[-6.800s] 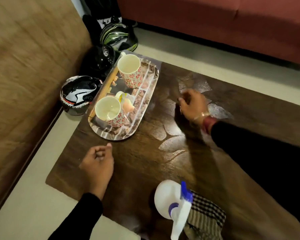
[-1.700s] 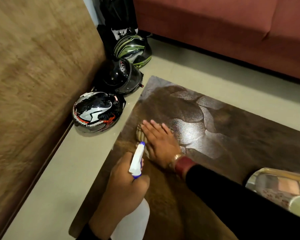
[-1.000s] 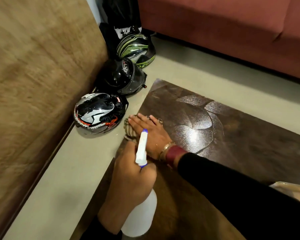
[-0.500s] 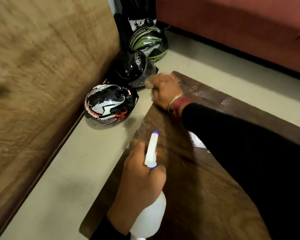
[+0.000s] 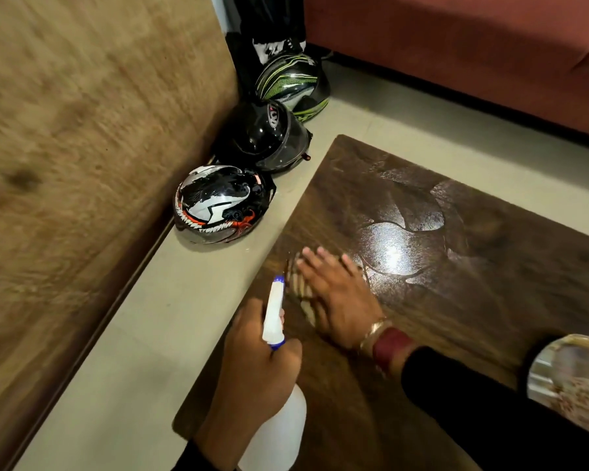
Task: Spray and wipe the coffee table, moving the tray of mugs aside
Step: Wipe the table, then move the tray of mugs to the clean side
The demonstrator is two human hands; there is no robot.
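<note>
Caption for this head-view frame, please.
The right hand presses a cloth flat on the coffee table while the left hand grips the spray bottle.

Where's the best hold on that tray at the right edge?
Probably the tray's rim at the rounded left end, approached from the left across bare coffee table: only that end shows, and the left hand grips the spray bottle.

We can read one mark only. It is a set of white letters in a small oval badge on the crown of the black helmet (image 5: 261, 137). We take it as "KYT", though blur leaves the letters soft. The green helmet (image 5: 286, 79) carries a small white mark near its upper right edge, too blurred for us to read. The white print on the dark bag (image 5: 269, 25) behind it shows shapes, but no letters we can make out.
</note>
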